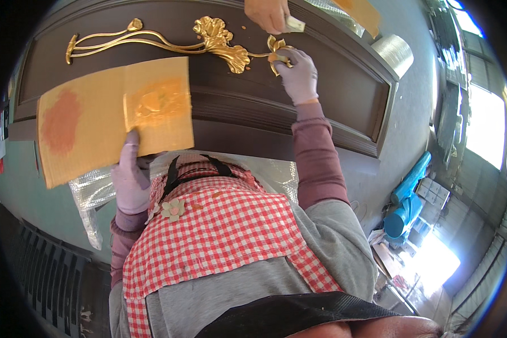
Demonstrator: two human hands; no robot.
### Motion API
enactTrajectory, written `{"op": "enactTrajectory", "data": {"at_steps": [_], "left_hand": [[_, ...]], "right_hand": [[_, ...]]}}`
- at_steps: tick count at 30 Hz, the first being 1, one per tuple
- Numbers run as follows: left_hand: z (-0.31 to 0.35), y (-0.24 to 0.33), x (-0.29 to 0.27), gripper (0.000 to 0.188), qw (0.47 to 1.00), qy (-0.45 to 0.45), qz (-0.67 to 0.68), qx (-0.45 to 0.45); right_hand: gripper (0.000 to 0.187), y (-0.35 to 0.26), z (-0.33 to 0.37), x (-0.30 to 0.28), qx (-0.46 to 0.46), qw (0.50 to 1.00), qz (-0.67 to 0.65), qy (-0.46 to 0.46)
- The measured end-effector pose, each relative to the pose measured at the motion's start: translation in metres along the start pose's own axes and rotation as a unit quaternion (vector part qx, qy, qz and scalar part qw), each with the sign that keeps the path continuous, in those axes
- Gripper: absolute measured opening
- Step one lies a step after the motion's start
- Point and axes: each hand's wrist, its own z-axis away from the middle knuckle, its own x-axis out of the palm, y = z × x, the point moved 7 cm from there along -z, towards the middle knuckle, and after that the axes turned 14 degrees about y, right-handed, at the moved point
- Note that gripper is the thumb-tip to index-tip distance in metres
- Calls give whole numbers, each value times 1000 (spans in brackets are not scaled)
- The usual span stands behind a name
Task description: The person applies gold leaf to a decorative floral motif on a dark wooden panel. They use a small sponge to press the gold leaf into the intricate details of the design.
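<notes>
My left hand [130, 179], in a pale lilac glove, grips the lower edge of a flat piece of cardboard [104, 115], its thumb on top. The board carries a reddish-brown smear on the left and a wet golden-orange one on the right. At the far side, my gloved right hand [299, 76] is closed at a golden flower [276, 43] on the dark brown panel [231, 87]. A small tan piece shows at its fingertips; its kind is unclear. Golden lotus leaves [222, 45] and long golden stems [143, 38] run left from that flower.
Another person's hand [266, 14] reaches in from the far edge, holding a small whitish block [294, 24]. A silvery wrapped roll [393, 55] stands beyond the panel's right end. Blue rolls [403, 217] lie at the right. Silvery bubble wrap [93, 188] hangs under the panel's near side.
</notes>
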Motion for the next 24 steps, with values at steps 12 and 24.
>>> {"op": "enactTrajectory", "data": {"at_steps": [12,24], "left_hand": [[13,-25,-16,61,996,36,-78,-7],[13,-25,-11,57,997,31,-72,-1]], "right_hand": [[18,-3,-9,53,-87,992,63,-59],[18,0,-11,56,-116,986,84,-88]]}}
